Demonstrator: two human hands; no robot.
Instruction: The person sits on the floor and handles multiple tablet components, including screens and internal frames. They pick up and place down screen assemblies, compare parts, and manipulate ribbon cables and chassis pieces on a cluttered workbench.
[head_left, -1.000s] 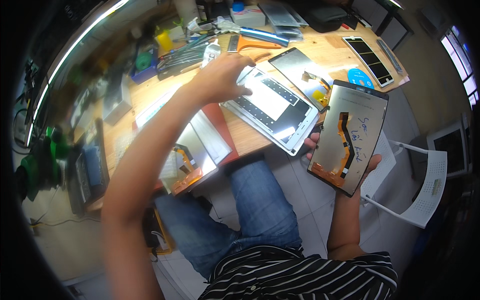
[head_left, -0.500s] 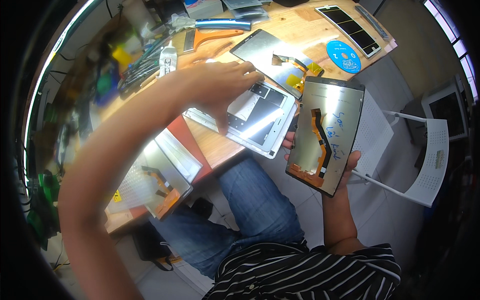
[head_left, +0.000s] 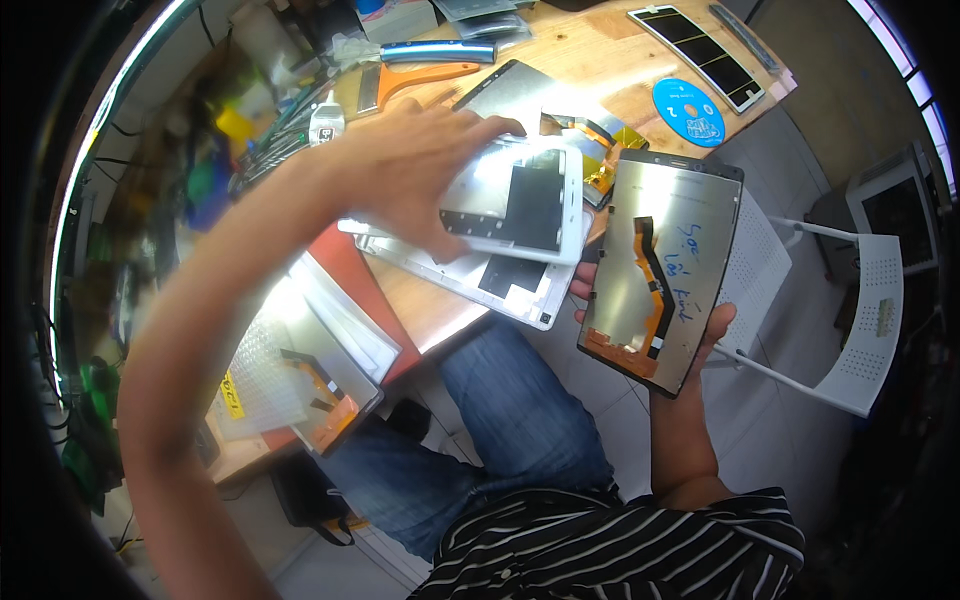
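Note:
My left hand (head_left: 405,165) reaches over the bench, thumb and fingers gripping opposite edges of a white tablet frame (head_left: 535,200) with black and silver panels inside. That frame sits raised and turned over a second white tablet shell (head_left: 520,295), which lies near the bench's front edge. Off to the right, my right hand (head_left: 716,328) supports a dark-edged tablet display panel (head_left: 668,270), its silver back facing up. An orange and black flex cable runs down that back beside blue handwriting. Beyond the white frame lies another silver display panel (head_left: 510,88) with yellow tape and a flex cable.
Left on the bench are bubble-wrapped panels (head_left: 265,370) over an orange-red sheet (head_left: 372,300). Tools, an orange-handled scraper (head_left: 425,74) and a blue-handled tool (head_left: 438,52) lie behind. A blue disc (head_left: 688,112) and white-framed panel (head_left: 697,55) are far right; a white chair (head_left: 860,320) stands beside.
My left hand has lifted the upper white frame and turned it off the lower shell, uncovering more of that shell. The right-hand display panel has shifted slightly right.

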